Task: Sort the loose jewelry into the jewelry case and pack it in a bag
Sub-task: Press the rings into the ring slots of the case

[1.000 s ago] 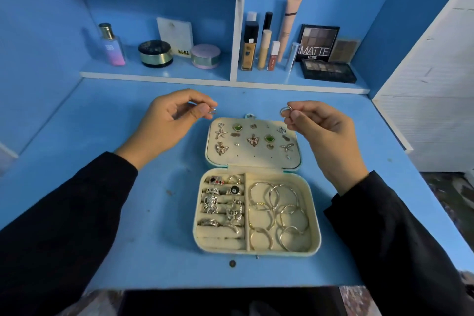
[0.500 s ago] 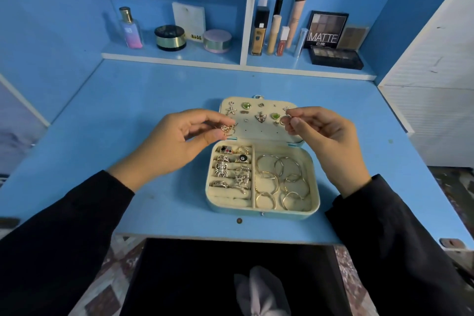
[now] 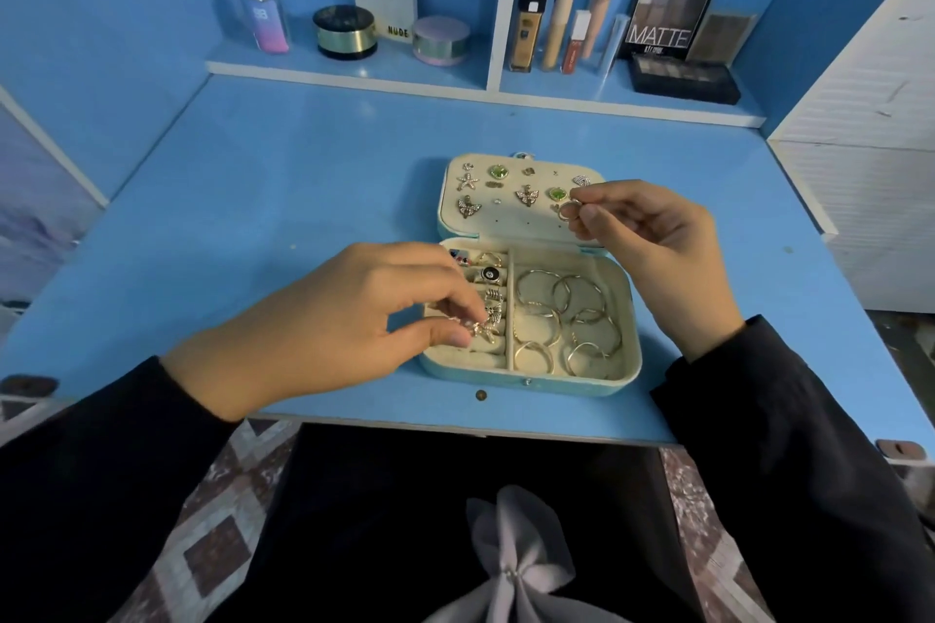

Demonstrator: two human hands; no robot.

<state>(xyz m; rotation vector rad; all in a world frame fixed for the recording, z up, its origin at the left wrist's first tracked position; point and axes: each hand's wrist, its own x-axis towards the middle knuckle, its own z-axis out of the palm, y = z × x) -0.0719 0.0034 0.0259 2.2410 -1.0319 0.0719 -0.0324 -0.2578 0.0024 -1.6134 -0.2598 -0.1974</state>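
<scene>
Your left hand point(image 3: 354, 319) has thumb and fingertips drawn into a tight pinch on an ornate ring point(image 3: 483, 331), low over the ring rolls point(image 3: 488, 354) in the left half of the open jewelry case point(image 3: 556, 385). Your right hand point(image 3: 652, 238) pinches a small ring point(image 3: 569, 210) between thumb and forefinger, the other fingers loosely curled, over the right edge of the lid point(image 3: 511, 225).

The rolls look crowded, so pressing the ornate ring into its slot at an angle could likely lever a neighbour out or leave it sitting proud, where it would snag when the lid closes. Both grips are fingertip-only; a slip would drop a ring on the desk point(image 3: 303, 177), and since the case sits close to the front edge, it could roll off into your lap or onto the floor. Your right fingers are just beside the studs point(image 3: 559, 194) on the lid, so a careless move could knock one loose. Keep the small ring out of the hoops point(image 3: 566, 314), where it would tangle. No bag is in view.
</scene>
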